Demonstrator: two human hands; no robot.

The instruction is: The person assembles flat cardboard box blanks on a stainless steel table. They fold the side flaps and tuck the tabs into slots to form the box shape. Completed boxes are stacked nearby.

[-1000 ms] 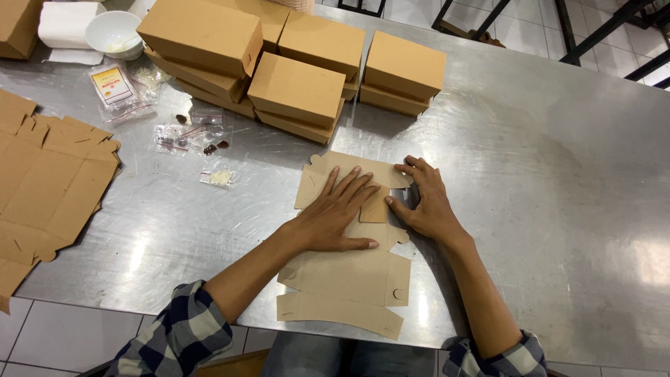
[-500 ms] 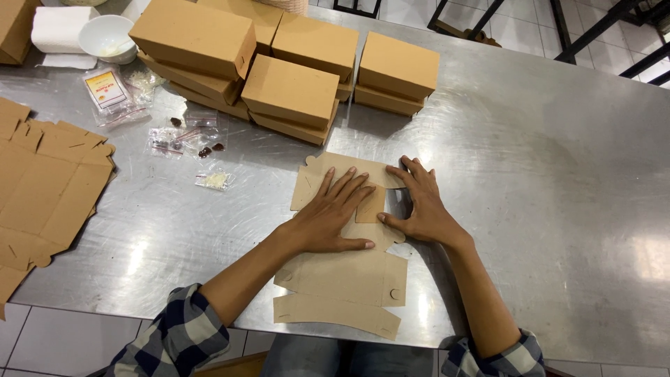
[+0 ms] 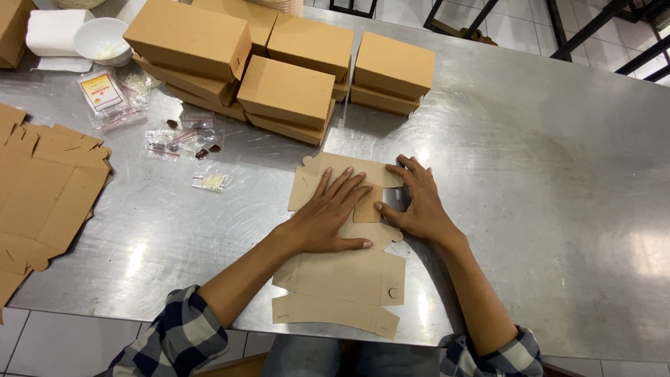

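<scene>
A flat brown cardboard box blank (image 3: 342, 279) lies on the steel table (image 3: 544, 181) in front of me, reaching to the near edge. My left hand (image 3: 328, 213) lies flat on its upper middle, fingers spread, pressing it down. My right hand (image 3: 415, 202) rests at the blank's right edge, fingertips pushing a small flap (image 3: 368, 206) folded over toward the left hand. Neither hand grips anything; both press on the card.
Several assembled brown boxes (image 3: 286, 91) are stacked at the back of the table. A pile of flat blanks (image 3: 42, 188) lies at the left edge. Small clear plastic packets (image 3: 178, 139) and a white bowl (image 3: 101, 38) sit at the back left.
The camera view shifted slightly. My right hand has slid a little leftward, pressing the small flap down onto the blank. The left hand stays flat in place.
</scene>
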